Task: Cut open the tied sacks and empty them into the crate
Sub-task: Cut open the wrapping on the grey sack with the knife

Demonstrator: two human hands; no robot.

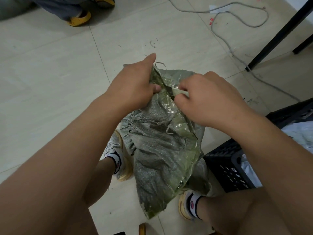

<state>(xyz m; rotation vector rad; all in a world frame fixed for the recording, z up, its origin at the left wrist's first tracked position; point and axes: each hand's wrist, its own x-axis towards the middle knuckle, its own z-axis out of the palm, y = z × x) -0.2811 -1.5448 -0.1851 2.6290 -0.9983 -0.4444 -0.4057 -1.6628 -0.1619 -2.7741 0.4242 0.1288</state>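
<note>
Soft even light, wide-angle edge distortion.

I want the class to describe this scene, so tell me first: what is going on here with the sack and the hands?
A person stands over a green woven sack held between their feet on the tiled floor. The left hand grips the sack's upper edge, while the right hand pinches a pale strip at the slit near the top, apparently pulling the opening apart. A black crate with pale packets inside sits to the right of the sack. The sack does not look emptied yet. No cutting tool is clearly visible.
</note>
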